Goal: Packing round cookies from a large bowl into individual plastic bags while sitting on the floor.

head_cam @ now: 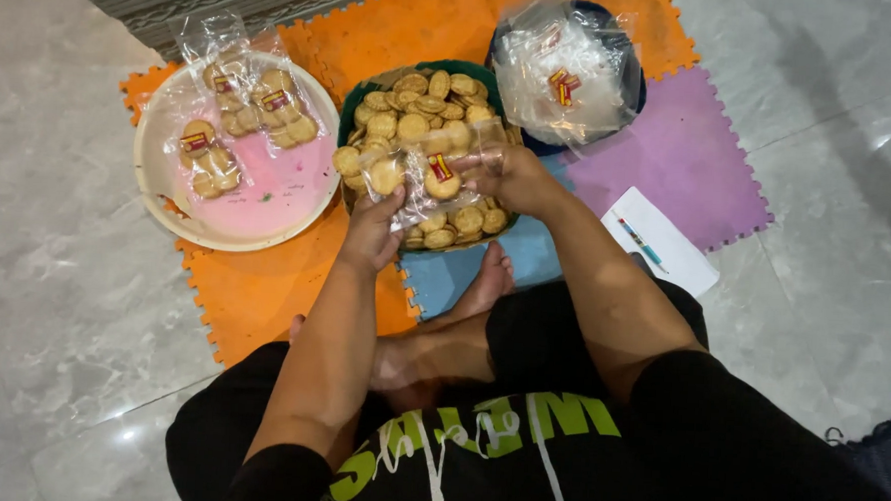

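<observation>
Both hands, left hand (371, 227) and right hand (509, 173), have their grip closed on a clear bag (424, 174) of biscuits above the green bowl (357, 101); hold its mouth wide and level.

Bright, even indoor light, soft glare on the glossy floor tiles (827, 227), mostly sharp focus.

Person seated cross-legged on foam puzzle mat (263, 293). Left hand (371, 232) and right hand (514, 178) grip clear plastic bag (429, 170) holding few round biscuits, above green bowl (357, 106) heaped with biscuits. White plate (158, 183) at left: three filled biscuit bags (257, 102). Dark bowl (635, 83) behind: stack of empty bags (563, 75). Paper sheet (666, 252) with pen (641, 241) beside right arm.
</observation>
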